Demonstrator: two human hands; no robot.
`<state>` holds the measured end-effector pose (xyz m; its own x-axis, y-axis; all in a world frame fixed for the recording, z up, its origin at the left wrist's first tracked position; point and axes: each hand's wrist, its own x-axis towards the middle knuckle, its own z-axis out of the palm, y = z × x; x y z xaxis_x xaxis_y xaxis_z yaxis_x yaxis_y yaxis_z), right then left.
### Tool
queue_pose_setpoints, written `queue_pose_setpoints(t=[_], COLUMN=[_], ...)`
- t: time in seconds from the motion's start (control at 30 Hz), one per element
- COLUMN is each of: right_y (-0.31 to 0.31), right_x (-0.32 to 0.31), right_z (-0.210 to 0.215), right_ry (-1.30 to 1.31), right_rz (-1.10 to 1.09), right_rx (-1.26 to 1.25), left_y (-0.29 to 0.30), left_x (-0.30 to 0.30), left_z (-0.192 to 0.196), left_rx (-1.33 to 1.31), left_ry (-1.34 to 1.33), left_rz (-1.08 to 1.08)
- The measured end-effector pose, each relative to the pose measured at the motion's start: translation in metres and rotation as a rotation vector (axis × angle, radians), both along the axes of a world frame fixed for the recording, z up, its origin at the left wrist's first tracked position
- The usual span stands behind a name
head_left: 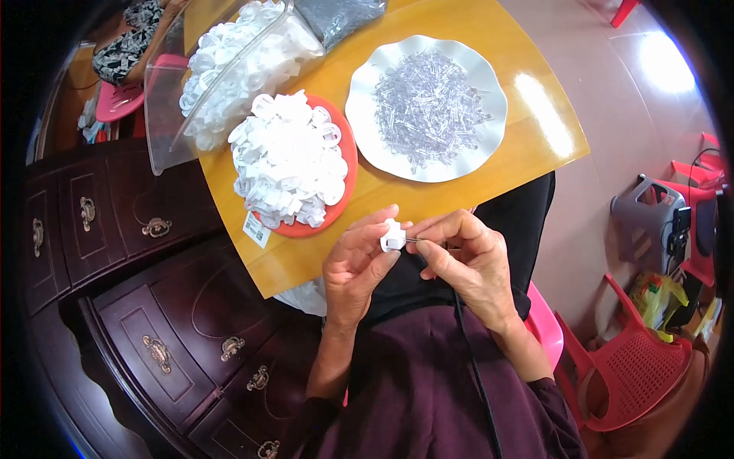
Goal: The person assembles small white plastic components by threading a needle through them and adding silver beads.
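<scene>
My left hand (353,268) pinches a small white plastic piece (393,236) between thumb and fingertips, just below the near edge of the wooden table (527,130). My right hand (466,256) holds a thin clear pin (413,241) at its fingertips, with the tip touching the white piece. Both hands meet above my lap. A red plate (348,164) heaped with white plastic pieces (289,157) sits on the table just beyond my left hand. A white wavy plate (367,115) full of thin clear pins (428,103) lies to its right.
A clear plastic bag (164,107) of more white pieces leans at the table's far left. A dark bag (336,15) lies at the far edge. Dark wooden drawers (138,252) stand to my left. Red plastic chairs (634,367) and a grey stool (650,214) stand on the floor at right.
</scene>
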<state>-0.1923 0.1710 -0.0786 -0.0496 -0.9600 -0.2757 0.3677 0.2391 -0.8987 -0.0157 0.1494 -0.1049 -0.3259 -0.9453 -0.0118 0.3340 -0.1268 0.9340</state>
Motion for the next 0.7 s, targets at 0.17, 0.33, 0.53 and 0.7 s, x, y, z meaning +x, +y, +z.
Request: queue_pose_setpoints(t=[0.17, 0.33, 0.53, 0.7], right_y=[0.0026, 0.0039, 0.0043, 0.0029], right_x=[-0.002, -0.0021, 0.0002, 0.0011], right_z=[-0.0025, -0.001, 0.0015, -0.0001], right_ry=[0.062, -0.004, 0.006, 0.106], right_rz=[0.013, -0.015, -0.038, -0.011], right_rx=[-0.036, 0.007, -0.049, -0.071], left_y=[-0.0016, -0.0024, -0.001, -0.0007], left_x=[0.0026, 0.0002, 0.0, 0.0015], left_z=[0.0017, 0.0029, 0.005, 0.0028], left_rx=[-0.14, -0.108, -0.041, -0.03], left_ry=[-0.185, -0.117, -0.027, -0.013], left_rz=[-0.009, -0.03, -0.011, -0.006])
